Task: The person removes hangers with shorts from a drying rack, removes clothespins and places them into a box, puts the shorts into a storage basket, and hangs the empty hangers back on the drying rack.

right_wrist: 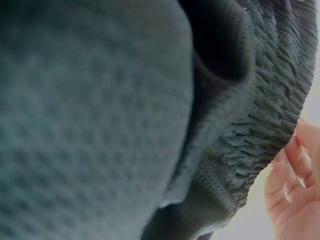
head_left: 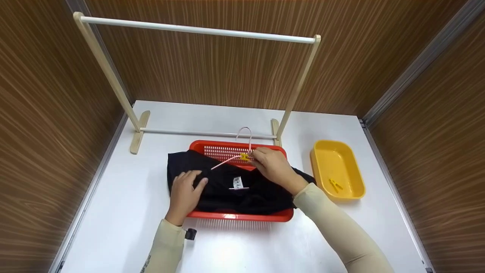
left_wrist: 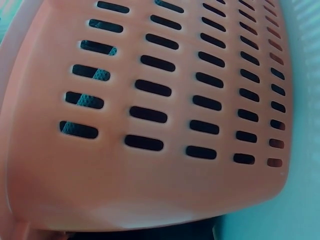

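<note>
A black garment (head_left: 223,199) with a white label is spread over a red basket (head_left: 242,217). My left hand (head_left: 184,193) grips its left part, fingers curved and thumb on the cloth. A pink hanger (head_left: 226,162) slants into the garment, its hook standing above the basket's back rim. At the hanger's neck my right hand (head_left: 274,167) pinches a yellow clip (head_left: 244,156). Dark ribbed cloth (right_wrist: 270,100) fills much of the right wrist view, with a hand (right_wrist: 300,185) at its edge. Only the basket's slotted wall (left_wrist: 170,115) shows in the left wrist view, no hand.
Behind the basket stands a rack with a white top bar (head_left: 197,30) and wooden legs. To the right is a yellow tray (head_left: 339,151) with another yellow clip (head_left: 335,185) inside. Wood-patterned walls (head_left: 212,76) enclose the white table (head_left: 125,201).
</note>
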`<act>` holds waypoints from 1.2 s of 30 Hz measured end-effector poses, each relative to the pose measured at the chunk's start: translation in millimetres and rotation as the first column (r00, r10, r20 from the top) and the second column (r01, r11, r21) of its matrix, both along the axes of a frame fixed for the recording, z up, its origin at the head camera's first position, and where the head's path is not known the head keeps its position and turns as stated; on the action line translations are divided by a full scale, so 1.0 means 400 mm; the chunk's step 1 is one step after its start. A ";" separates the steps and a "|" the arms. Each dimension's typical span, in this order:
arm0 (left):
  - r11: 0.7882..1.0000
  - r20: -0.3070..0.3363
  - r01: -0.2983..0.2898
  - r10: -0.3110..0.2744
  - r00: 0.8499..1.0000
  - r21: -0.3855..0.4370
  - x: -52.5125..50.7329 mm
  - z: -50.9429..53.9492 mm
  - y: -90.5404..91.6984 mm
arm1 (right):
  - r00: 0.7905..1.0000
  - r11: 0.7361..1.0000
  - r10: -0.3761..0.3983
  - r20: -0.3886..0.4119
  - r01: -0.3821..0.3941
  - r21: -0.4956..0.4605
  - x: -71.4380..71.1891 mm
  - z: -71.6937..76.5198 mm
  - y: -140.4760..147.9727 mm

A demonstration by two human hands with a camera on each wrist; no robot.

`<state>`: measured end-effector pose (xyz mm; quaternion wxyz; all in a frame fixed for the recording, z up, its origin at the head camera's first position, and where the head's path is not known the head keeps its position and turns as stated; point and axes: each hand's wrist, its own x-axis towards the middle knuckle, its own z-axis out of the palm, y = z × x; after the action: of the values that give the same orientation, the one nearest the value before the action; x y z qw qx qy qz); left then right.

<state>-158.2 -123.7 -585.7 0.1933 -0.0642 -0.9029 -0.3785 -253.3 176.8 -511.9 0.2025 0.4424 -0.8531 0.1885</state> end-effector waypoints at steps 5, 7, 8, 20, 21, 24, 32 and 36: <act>1.000 0.004 -0.003 0.003 1.000 0.000 -0.002 -0.001 0.000 | 0.994 0.996 -0.010 0.107 0.019 -0.091 0.000 -0.004 0.015; 1.000 0.008 -0.003 0.003 1.000 -0.001 -0.001 -0.001 0.000 | 0.985 0.988 -0.009 0.170 0.035 -0.148 0.001 -0.008 0.025; 1.000 0.007 -0.004 0.004 1.000 -0.003 -0.001 0.000 0.000 | 0.981 0.984 -0.008 0.195 0.043 -0.176 0.002 -0.010 0.031; 1.000 0.002 0.000 0.000 1.000 -0.010 0.001 -0.001 0.000 | 0.727 0.620 0.321 0.607 0.323 -0.714 0.049 -0.061 0.104; 1.000 0.004 0.000 0.000 1.000 -0.009 0.002 -0.002 0.000 | 0.720 0.597 0.331 0.610 0.341 -0.726 0.056 -0.065 0.110; 1.000 0.008 -0.004 0.004 1.000 -0.005 0.003 -0.002 -0.001 | 0.717 0.589 0.338 0.610 0.345 -0.731 0.074 -0.084 0.124; 1.000 0.006 -0.008 0.008 1.000 0.006 0.000 0.001 0.000 | 0.713 0.620 0.334 0.617 0.327 -0.713 0.108 -0.131 0.131; 1.000 0.015 -0.006 0.006 1.000 0.006 0.002 0.001 0.002 | 0.711 0.591 0.330 0.621 0.358 -0.723 0.120 -0.146 0.132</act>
<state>-157.4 -122.9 -585.4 0.1881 -0.0581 -0.9034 -0.3809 -205.4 229.6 -570.3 0.0408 0.1862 -0.6838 0.7043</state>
